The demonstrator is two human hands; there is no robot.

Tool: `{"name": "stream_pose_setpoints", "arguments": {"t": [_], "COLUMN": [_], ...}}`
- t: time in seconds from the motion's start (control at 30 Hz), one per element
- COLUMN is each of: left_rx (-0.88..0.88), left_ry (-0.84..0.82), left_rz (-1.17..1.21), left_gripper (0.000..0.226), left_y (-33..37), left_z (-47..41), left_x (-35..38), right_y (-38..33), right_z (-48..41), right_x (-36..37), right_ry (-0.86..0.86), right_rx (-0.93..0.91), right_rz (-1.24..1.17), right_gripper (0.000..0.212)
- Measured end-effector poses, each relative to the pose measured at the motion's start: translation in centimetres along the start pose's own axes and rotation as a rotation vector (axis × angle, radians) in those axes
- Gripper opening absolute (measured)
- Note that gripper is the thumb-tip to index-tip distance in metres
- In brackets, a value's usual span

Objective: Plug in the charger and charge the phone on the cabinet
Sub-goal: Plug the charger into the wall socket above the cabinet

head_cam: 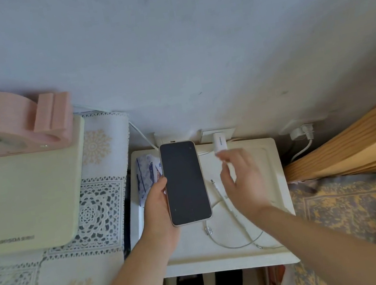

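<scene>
Head view: left hand [156,206] grip holds the phone [185,182], screen dark, above the white cabinet [272,178]. Cable [231,212] lies loose on it. Right hand [244,177], grip wide and empty, hovers just below the charger [220,143] at the wall.

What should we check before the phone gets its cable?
1. Phone held in the left hand: ok.
2. Charger seated in the wall socket: cannot tell; it sits right at the socket.
3. Right hand free to take the cable: ok, open, just below the charger.
4. Cable end within reach: ok, loose on the cabinet.
5. Cable joined to the phone: not ok.
6. Screen showing charging: not ok, dark.
</scene>
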State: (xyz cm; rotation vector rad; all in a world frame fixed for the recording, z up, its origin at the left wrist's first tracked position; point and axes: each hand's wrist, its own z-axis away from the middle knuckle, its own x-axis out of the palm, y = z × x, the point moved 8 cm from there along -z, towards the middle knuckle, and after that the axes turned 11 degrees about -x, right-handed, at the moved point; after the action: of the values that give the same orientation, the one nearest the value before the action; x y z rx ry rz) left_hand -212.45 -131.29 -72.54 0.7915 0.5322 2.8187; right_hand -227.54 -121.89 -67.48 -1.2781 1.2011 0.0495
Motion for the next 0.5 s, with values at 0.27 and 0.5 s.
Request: {"name": "stream_pose_setpoints", "arguments": {"t": [0.27, 0.5], "left_rx": [-0.002, -0.027], "left_ry": [-0.005, 0.008], "left_rz": [-0.047, -0.055], "left_gripper": [0.038, 0.041], "left_y": [-0.1, -0.2], "left_z": [0.4, 0.1], "left_x": [-0.5, -1.4], "right_y": [5.2, 4.6], "right_z": [5.1, 5.0], "right_x": [4.8, 6.2], "right_ry": [-0.163, -0.188], "right_rx": [0.383, 0.32], "right_rz": [0.201, 0.444], "right_gripper": [0.036, 0.026]}}
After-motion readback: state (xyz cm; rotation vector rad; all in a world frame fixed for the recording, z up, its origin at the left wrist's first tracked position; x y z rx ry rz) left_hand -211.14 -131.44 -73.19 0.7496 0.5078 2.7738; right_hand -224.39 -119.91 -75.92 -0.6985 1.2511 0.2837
